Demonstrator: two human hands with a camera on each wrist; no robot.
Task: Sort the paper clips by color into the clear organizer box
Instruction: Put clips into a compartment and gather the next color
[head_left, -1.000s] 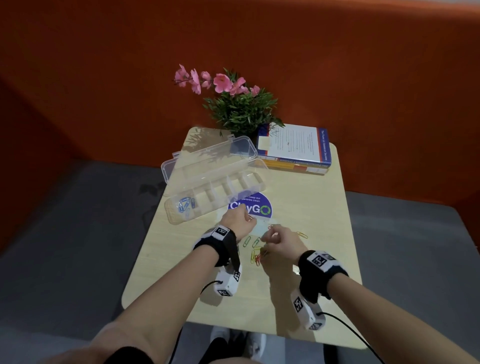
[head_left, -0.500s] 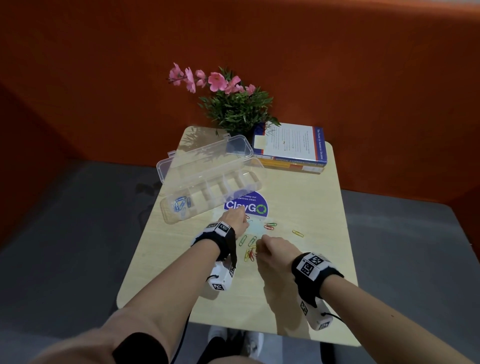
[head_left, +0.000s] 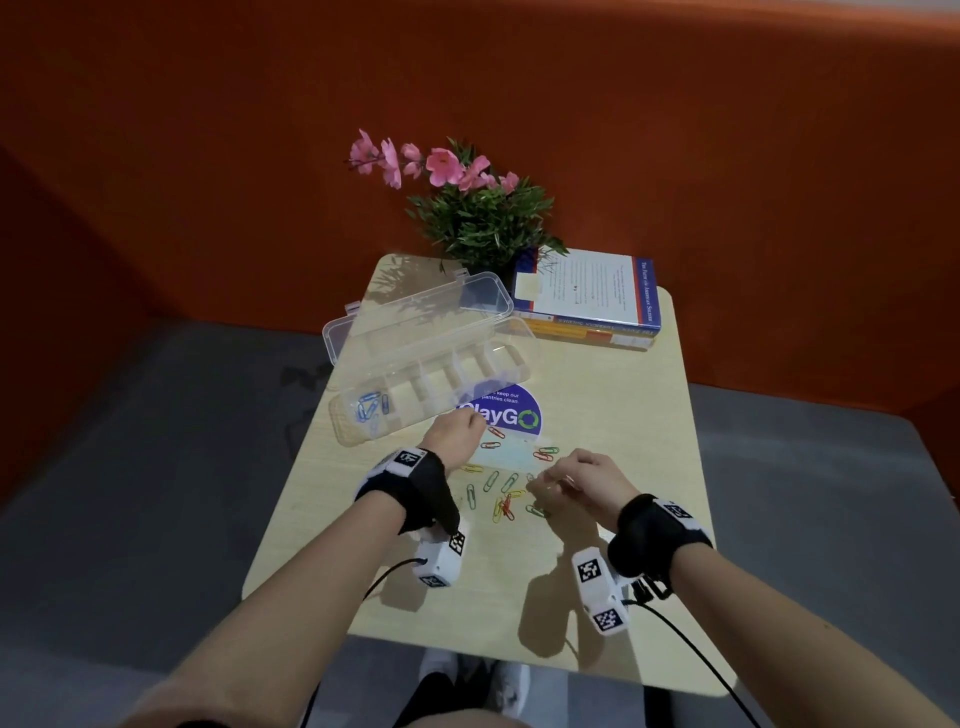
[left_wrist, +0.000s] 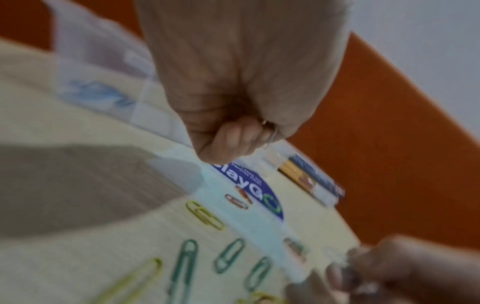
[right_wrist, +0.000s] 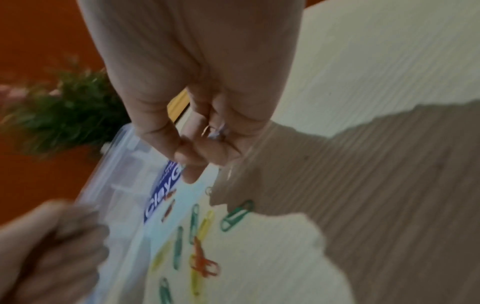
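Observation:
The clear organizer box (head_left: 431, 374) lies open on the table's far left, with several blue clips (head_left: 370, 408) in its leftmost compartment. Loose green clips (head_left: 491, 480), yellow clips (head_left: 472, 467) and red clips (head_left: 506, 508) are scattered between my hands. My left hand (head_left: 457, 435) hovers curled by the box's front wall; in the left wrist view its fingers (left_wrist: 233, 142) pinch a thin pale clip (left_wrist: 271, 134). My right hand (head_left: 571, 475) is at the pile's right edge, and its fingers (right_wrist: 197, 152) hold a small greyish clip (right_wrist: 217, 131).
A round blue sticker (head_left: 514, 418) marks the table (head_left: 613, 426) behind the clips. A stack of books (head_left: 587, 304) and a potted plant with pink flowers (head_left: 478, 213) stand at the back. Orange wall behind, grey floor around.
My right hand has drawn back from the middle of the pile to its right side. The left hand stays near the sticker and the box.

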